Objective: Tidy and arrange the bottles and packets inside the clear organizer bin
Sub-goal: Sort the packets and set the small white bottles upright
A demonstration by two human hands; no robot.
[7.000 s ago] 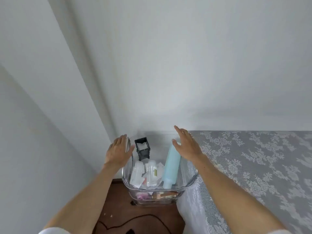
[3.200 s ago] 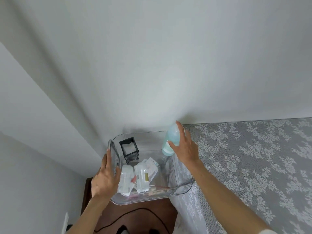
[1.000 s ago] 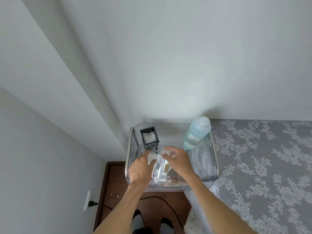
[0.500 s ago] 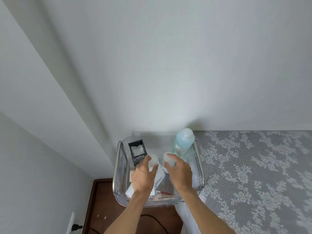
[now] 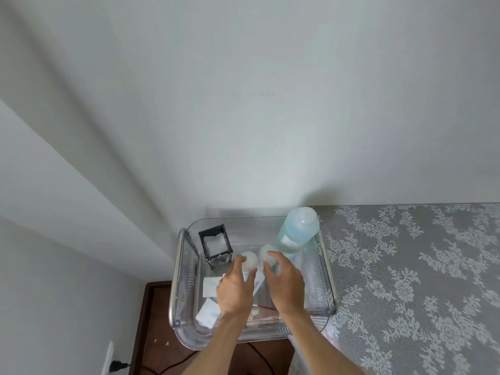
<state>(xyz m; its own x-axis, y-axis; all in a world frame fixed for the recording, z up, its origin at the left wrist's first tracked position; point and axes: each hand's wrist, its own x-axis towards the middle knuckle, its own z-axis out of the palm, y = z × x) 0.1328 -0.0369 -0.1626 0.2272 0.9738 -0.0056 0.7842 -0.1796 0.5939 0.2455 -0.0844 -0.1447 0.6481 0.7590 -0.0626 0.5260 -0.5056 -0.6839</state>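
Both hands [image 5: 259,286] curled over small bottles [image 5: 250,259]

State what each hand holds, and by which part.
Left hand and right hand each touch a small white bottle's top; firm hold cannot be told.

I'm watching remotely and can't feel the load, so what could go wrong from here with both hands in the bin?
1. The tall blue bottle leans against the bin's far right corner; a nudge from the right hand could tip it.
2. The two small white bottles stand close together at the fingertips of the left hand, so they may topple onto the packets.
3. The bin seems to overhang the floor, so pressing down could shift it.
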